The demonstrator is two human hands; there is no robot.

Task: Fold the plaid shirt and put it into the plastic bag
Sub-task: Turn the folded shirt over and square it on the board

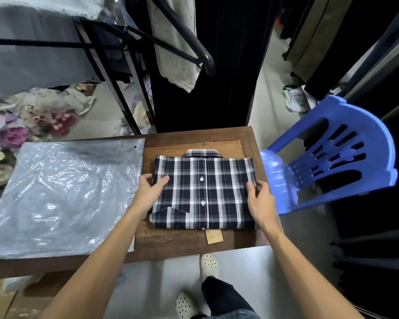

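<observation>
The navy-and-white plaid shirt [204,192] lies folded into a neat rectangle on the wooden table [247,139], buttons up, collar at the far edge and a tan tag sticking out at the near edge. My left hand [151,191] grips its left edge, thumb on top. On the opposite side my right hand [260,199] grips the right edge the same way. The clear plastic bag [62,196] lies flat on the table to the left of the shirt, touching my left forearm.
A blue plastic chair [332,155] stands close to the table's right side. A black clothes rack [129,72] with hanging garments rises behind the table. Bagged items lie on the floor at the left. My feet in white clogs [209,264] are below the table's near edge.
</observation>
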